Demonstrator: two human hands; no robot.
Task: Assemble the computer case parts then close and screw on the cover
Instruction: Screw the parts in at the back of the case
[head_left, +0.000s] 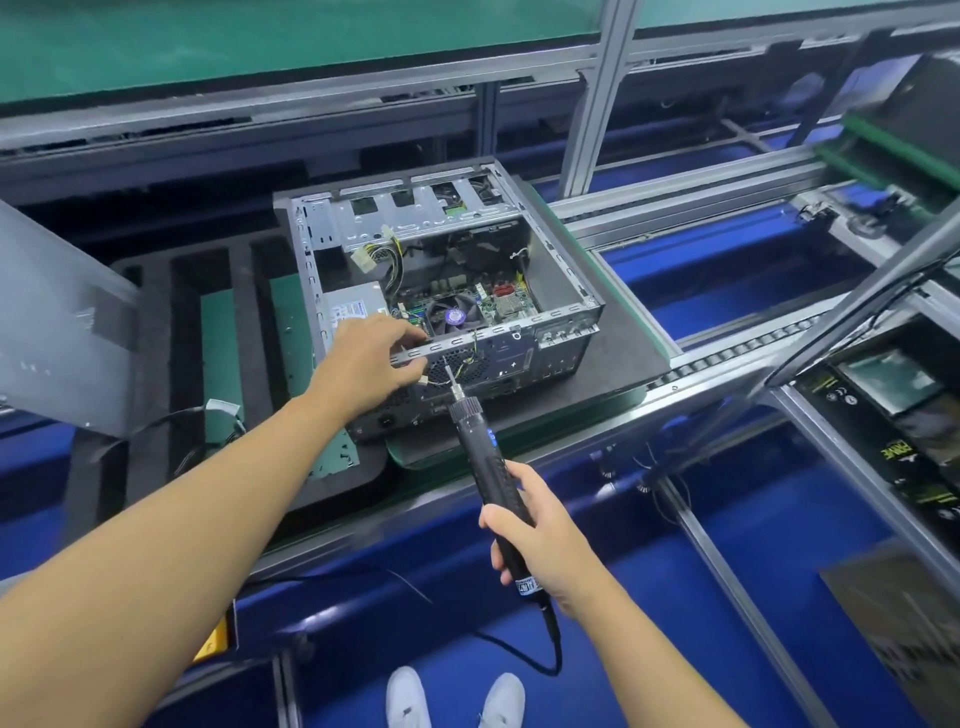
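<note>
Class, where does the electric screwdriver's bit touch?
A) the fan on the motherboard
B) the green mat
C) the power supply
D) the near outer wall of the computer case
D: the right hand holds the electric screwdriver with its bit on the meshed near wall of the computer case.

A conveyor (727, 366) of aluminium rails with roller chains ran across from lower left to upper right, over blue framing. On it lay a green-edged pallet (519, 441) topped by a dark mat (623, 343). The case (519, 358) stood on the mat, open side up, set toward the mat's left part. Just left of the pallet lay a black foam tray (156, 332) with long slots; two green boards (221, 353) lay in the slots, and a thin cable (187, 441) trailed over the tray's near end. A grey panel (57, 312) stood tilted at the tray's left end. Farther right along the conveyor sat another green-edged pallet (893, 150), blurred.
</note>
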